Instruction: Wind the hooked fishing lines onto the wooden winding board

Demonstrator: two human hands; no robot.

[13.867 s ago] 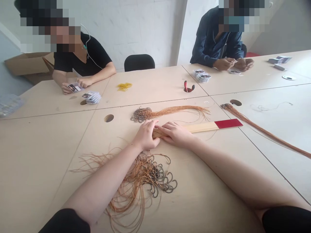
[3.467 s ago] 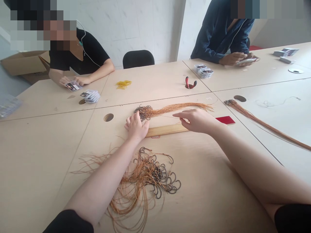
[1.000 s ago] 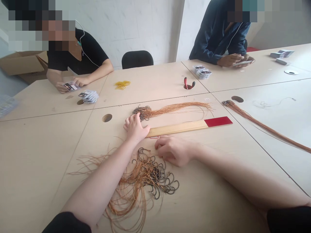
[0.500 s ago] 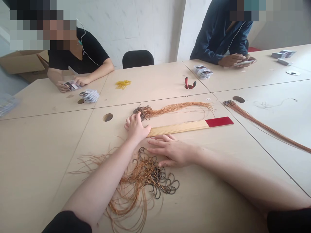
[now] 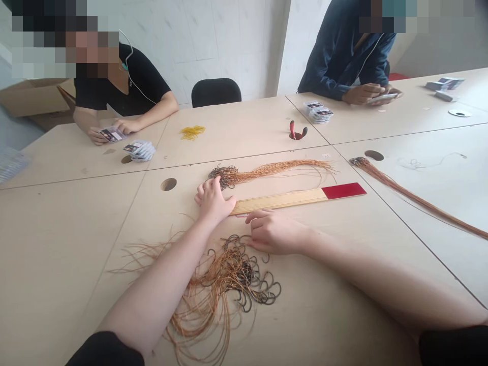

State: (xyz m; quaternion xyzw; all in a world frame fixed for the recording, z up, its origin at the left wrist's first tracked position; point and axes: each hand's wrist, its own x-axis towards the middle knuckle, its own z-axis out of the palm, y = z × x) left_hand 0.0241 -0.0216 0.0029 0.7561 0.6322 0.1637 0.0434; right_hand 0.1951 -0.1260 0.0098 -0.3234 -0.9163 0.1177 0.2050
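**Left hand:** the left hand [image 5: 213, 202] rests on the bench [image 5: 68, 254], fingers loosely curled, their tips at the hooked end of the bundle; whether they pinch anything I can't tell.

**Right hand:** the right hand [image 5: 275, 233] lies on the bench with fingers lightly curved and together, holding nothing, just below the slat.

**Ahead of the left hand:** a straight bundle of hooks on orange cords [image 5: 263, 173] has its dark hooks by the fingertips and its cord tails running right, past the right hand, roughly parallel to the slat.

**Right of the left hand:** a wooden slat [image 5: 282, 201] starts just beside the hand and runs lengthwise to the right, rising slightly, its red end [image 5: 343, 190] pointing away from both hands.

**Below the right hand:** a tangled heap of hooks and orange cords [image 5: 232, 277] sits close to the fingertips, and the left forearm [image 5: 152, 300] lies across its cords.

**Far right of the right hand:** another bundle of orange cords [image 5: 415, 201] lies slanted on the bench.

**Beyond both hands:** a person in a black top [image 5: 125, 91] holds cards near a card stack [image 5: 139, 151]; a person in a dark jacket [image 5: 343, 61] handles a card; red-handled pliers [image 5: 297, 130] stand in a bench hole.
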